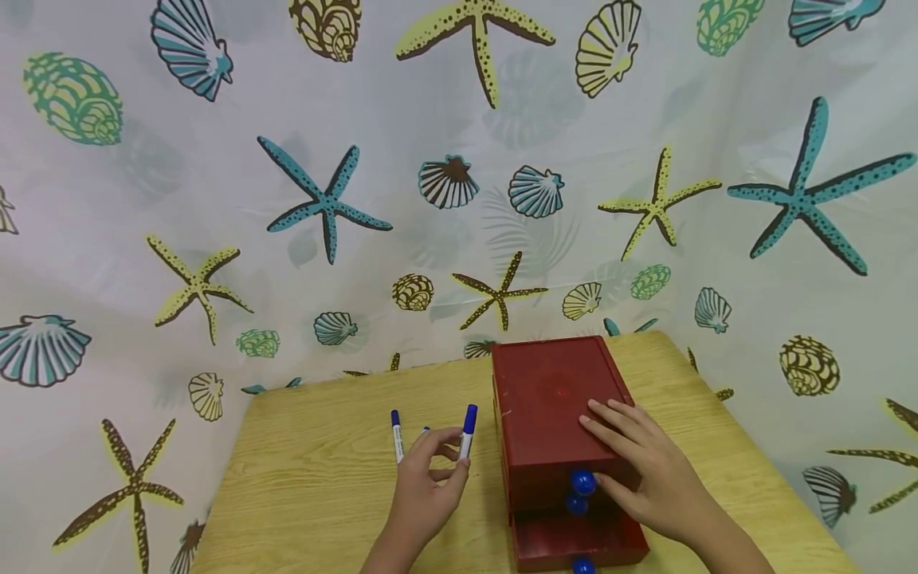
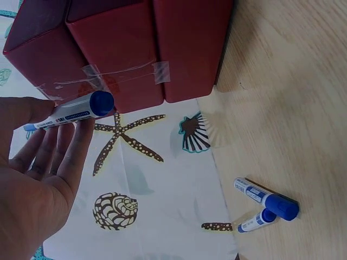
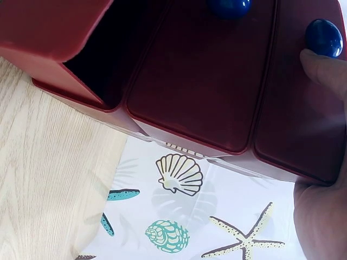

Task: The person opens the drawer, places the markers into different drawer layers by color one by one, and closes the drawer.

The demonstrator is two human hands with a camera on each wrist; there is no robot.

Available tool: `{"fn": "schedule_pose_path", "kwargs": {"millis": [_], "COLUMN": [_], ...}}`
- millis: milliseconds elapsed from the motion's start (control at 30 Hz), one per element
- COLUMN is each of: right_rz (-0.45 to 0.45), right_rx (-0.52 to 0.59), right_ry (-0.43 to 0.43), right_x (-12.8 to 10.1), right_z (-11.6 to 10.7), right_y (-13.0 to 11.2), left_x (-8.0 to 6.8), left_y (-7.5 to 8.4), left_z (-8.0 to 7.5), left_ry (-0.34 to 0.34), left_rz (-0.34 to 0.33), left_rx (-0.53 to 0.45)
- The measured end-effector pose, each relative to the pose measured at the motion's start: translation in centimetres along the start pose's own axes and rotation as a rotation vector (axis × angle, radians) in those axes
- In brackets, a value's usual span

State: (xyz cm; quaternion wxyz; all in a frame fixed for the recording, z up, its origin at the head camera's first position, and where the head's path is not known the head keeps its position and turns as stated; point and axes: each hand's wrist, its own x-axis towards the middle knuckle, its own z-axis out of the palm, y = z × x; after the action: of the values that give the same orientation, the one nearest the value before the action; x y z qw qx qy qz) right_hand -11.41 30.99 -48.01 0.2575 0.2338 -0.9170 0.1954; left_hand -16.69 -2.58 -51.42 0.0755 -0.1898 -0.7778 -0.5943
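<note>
My left hand (image 1: 429,482) pinches a white marker with a blue cap (image 2: 76,111) between thumb and fingers, cap end up in the head view. It is just left of a dark red drawer box (image 1: 552,391). My right hand (image 1: 649,470) rests on the box's top right, fingers stretched over the lid. Its thumb touches the top drawer's front beside a round blue knob (image 3: 323,37). The bottom drawer (image 1: 574,534) is pulled out; the two drawers above it are closed. What lies deep in the bottom drawer is hidden.
Two more blue-capped items lie on the wooden table (image 1: 308,478) left of the box: a larger marker (image 2: 265,199) and a smaller one (image 2: 257,220). Clear tape (image 2: 161,72) runs across the box's back. A shell-and-starfish curtain (image 1: 430,239) hangs behind the table.
</note>
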Motion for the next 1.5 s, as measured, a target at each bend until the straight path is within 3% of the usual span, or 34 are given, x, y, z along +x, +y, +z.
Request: {"fn": "schedule_pose_path", "kwargs": {"millis": [267,700,1300,1500], "right_rz": [-0.003,-0.004,0.006,0.009], "right_rx": [-0.01,-0.018,0.006,0.004], "right_ry": [-0.001,-0.006,0.0,-0.003], "right_x": [-0.1,-0.1,-0.1,-0.1], "right_z": [0.1,0.1,0.1,0.1], "right_y": [0.2,0.3,0.2,0.2], "left_x": [0.0,-0.1,-1.1,-1.3], "left_y": [1.1,2.8,3.9,3.9], "left_z": [0.2,0.6,2.2,2.7], "left_ry": [-0.024,0.004,-0.098,-0.104], "left_rz": [0.021,0.019,0.063,0.094], "left_rx": [-0.013,-0.055,-0.127,-0.143]}}
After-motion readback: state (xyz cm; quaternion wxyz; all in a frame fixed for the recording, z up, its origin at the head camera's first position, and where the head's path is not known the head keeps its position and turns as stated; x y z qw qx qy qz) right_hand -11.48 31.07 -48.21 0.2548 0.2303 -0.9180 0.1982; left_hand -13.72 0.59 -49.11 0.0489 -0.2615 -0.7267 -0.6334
